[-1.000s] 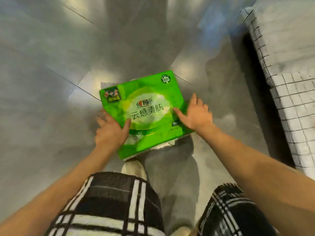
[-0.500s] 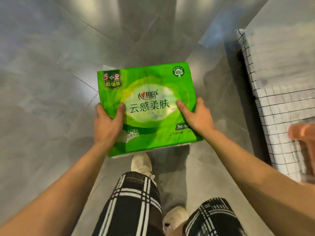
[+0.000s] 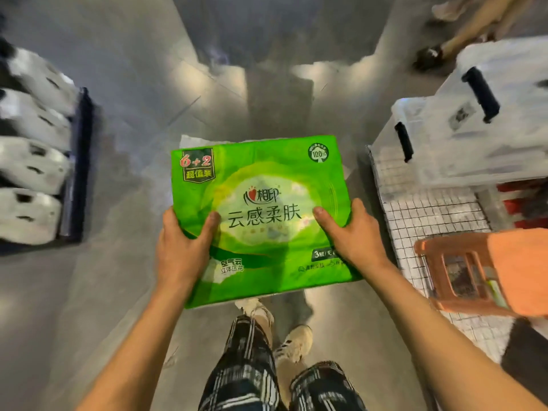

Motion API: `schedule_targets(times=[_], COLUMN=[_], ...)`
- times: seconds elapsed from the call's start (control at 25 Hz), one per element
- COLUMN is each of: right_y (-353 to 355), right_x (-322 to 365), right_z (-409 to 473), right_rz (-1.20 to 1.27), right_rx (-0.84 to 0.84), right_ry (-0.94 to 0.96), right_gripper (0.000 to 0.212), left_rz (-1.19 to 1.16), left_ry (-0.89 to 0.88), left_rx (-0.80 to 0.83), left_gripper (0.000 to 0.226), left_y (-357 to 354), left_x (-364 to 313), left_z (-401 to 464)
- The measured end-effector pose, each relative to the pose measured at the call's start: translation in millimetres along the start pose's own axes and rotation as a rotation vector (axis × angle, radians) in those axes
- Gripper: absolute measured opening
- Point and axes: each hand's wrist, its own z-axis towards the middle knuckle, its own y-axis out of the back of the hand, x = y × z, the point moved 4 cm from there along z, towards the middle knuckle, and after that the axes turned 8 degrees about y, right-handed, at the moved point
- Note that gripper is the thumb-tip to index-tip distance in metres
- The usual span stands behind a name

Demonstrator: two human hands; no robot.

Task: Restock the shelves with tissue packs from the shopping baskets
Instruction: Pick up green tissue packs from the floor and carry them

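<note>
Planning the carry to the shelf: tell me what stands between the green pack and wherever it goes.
Both hands, left and right, already grip the green plastic-wrapped tissue pack, so nothing separates them. No open shelf slot is clearly visible. Ahead lies bare grey floor; an orange plastic stool stands close on the right.

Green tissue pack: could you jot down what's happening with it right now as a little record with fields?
Item: green tissue pack, printed face up
Held by: left hand and right hand, thumbs on top, one at each side
Position: lifted above the grey floor
To the left: white packs on a dark shelf
To the right: orange basket on a white wire rack; clear lidded bins
</note>
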Motion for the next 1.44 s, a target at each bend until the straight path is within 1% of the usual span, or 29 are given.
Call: schedule_targets(times=[0.08, 0.16, 0.24, 0.32, 0.36, 0.48, 0.56, 0.68, 0.84, 1.08, 1.16, 1.32, 1.44], right_y=[23, 34, 33, 18, 6, -40, -86, -166, -256, -401, -447, -570, -662], right_x=[49, 84, 118, 147, 159, 200, 238, 295, 376, 498, 536, 628, 697], right_z=[-38, -69, -101, -129, -139, -163, -178, -203, -238, -281, -292, -323, -340], right_rz=[0.038, 0.069, 0.078, 0.088, 0.083, 0.065, 0.034, 0.011, -0.002, -0.068, -0.066, -0.055, -0.036], right_rx=[0.008, 0.008, 0.042, 0.062, 0.076, 0.135, 0.201, 0.307, 0.445, 0.683, 0.756, 0.936, 1.083], right_ry=[0.064, 0.086, 0.133, 0.164, 0.179, 0.24, 0.29, 0.359, 0.466, 0.678, 0.752, 0.888, 0.919], right_gripper=[0.049, 0.047, 0.048, 0.05, 0.051, 0.055, 0.056, 0.059, 0.054, 0.056, 0.058, 0.061, 0.067], left_rz=[-0.026, -0.043, -0.051, -0.09, -0.111, -0.161, -0.181, -0.212, -0.293, -0.387, -0.418, -0.444, -0.432], left_ry=[-0.016, -0.031, -0.037, -0.025, -0.012, 0.031, 0.085, 0.166, 0.297, 0.516, 0.561, 0.682, 0.783], left_rx=[-0.043, -0.072, -0.106, -0.131, -0.144, -0.187, -0.224, -0.29, -0.403, -0.638, -0.715, -0.909, -1.023], left_gripper=[0.062, 0.069, 0.068, 0.06, 0.059, 0.076, 0.085, 0.087, 0.091, 0.079, 0.08, 0.081, 0.085], left_y=[59, 105, 154, 198, 216, 266, 309, 378, 464, 563, 587, 658, 723], left_x=[-8, -7, 2, 21, 36, 80, 121, 187, 263, 361, 385, 443, 479], left_z=[-36, -60, -84, -101, -106, -117, -117, -109, -109, -113, -112, -97, -72])
